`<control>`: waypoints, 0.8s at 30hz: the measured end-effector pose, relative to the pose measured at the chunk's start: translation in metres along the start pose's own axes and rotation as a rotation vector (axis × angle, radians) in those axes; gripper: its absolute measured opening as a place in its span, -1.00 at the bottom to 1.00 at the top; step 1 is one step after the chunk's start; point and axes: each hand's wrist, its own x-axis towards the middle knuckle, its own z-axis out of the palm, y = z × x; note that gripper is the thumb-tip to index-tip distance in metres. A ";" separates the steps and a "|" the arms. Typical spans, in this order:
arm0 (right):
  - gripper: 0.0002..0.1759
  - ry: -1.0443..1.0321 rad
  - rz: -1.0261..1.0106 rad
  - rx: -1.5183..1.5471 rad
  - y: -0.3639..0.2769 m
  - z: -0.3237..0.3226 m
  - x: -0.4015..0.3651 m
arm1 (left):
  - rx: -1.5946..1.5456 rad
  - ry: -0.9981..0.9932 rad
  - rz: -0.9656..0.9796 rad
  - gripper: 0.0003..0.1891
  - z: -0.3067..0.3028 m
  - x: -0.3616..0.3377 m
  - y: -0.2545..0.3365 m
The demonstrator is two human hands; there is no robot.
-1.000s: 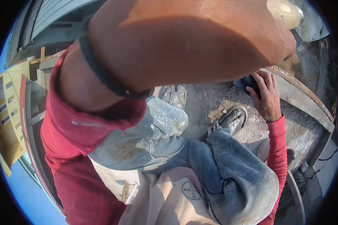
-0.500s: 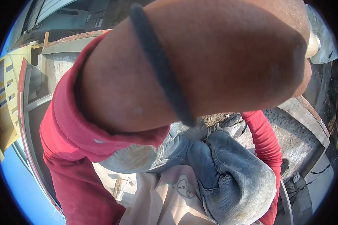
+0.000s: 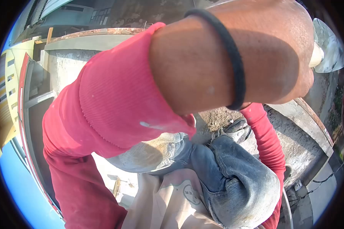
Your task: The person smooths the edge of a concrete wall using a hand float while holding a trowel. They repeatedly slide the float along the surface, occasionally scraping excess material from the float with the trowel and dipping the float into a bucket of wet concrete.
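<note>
My left hand (image 3: 294, 49) reaches across close to the camera, with a dark band on the wrist. Its fingers are mostly out of sight beyond the back of the hand. They are wrapped round the pale handle of a trowel (image 3: 328, 47), whose greyish, smeared blade shows at the far right. Only a sliver of skin of my right hand (image 3: 246, 105) shows at the end of its red sleeve (image 3: 265, 141). The left forearm covers the rest, so its fingers and anything in them are hidden.
My bent legs in worn, dusty jeans (image 3: 244, 179) and a dirty shoe (image 3: 237, 129) are below. Rough sandy rubble (image 3: 221, 118) lies beyond. A concrete ledge (image 3: 309, 122) stands at the right, a low wall (image 3: 91, 42) behind, and a yellow building (image 3: 7, 91) left.
My left forearm has shifted rightward and slightly away from the camera, showing more sleeve and rubble. The trowel blade sits a little lower. My right arm has barely moved.
</note>
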 end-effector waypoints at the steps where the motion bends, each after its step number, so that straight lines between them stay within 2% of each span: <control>1: -0.50 -0.051 0.030 -0.014 0.006 -0.017 -0.014 | 0.002 0.002 0.004 -0.63 -0.001 0.001 -0.001; 3: -0.59 -0.179 0.293 0.167 0.014 -0.042 -0.032 | 0.012 0.002 0.022 -0.64 -0.004 0.005 -0.002; 6: -0.63 -0.170 0.255 0.149 0.010 -0.023 -0.014 | 0.046 -0.016 0.052 -0.64 -0.006 0.013 -0.007; 7: -0.65 -0.233 0.295 0.194 -0.004 -0.010 0.012 | 0.060 -0.013 0.066 -0.65 -0.005 0.016 -0.003; 8: -0.64 -0.208 0.157 0.159 -0.016 -0.001 0.040 | 0.071 -0.013 0.067 -0.65 -0.003 0.021 -0.004; 9: -0.64 0.016 -0.007 0.148 -0.023 0.048 0.053 | 0.076 -0.012 0.072 -0.65 -0.001 0.023 -0.004; 12: -0.64 0.144 -0.009 0.171 -0.015 0.092 0.051 | 0.088 -0.020 0.069 -0.66 0.003 0.027 -0.006; 16: -0.62 0.322 0.005 0.234 -0.017 0.111 0.039 | 0.073 -0.015 0.061 -0.67 0.004 0.024 -0.011; 17: -0.60 0.091 -0.045 0.183 0.003 0.041 0.020 | 0.071 -0.011 0.060 -0.67 0.002 0.023 -0.014; 19: -0.60 -0.219 0.217 0.181 0.018 -0.013 -0.010 | 0.065 -0.009 0.047 -0.67 -0.001 0.015 -0.021; 20: -0.60 -0.229 0.205 0.200 0.020 -0.013 -0.015 | 0.063 -0.010 0.037 -0.68 -0.003 0.012 -0.023; 22: -0.59 -0.258 0.340 0.154 0.018 -0.018 -0.030 | 0.064 -0.022 0.052 -0.68 0.000 0.021 -0.025; 24: -0.58 -0.245 0.233 0.166 -0.009 -0.007 0.021 | 0.066 -0.024 0.067 -0.68 0.001 0.023 -0.025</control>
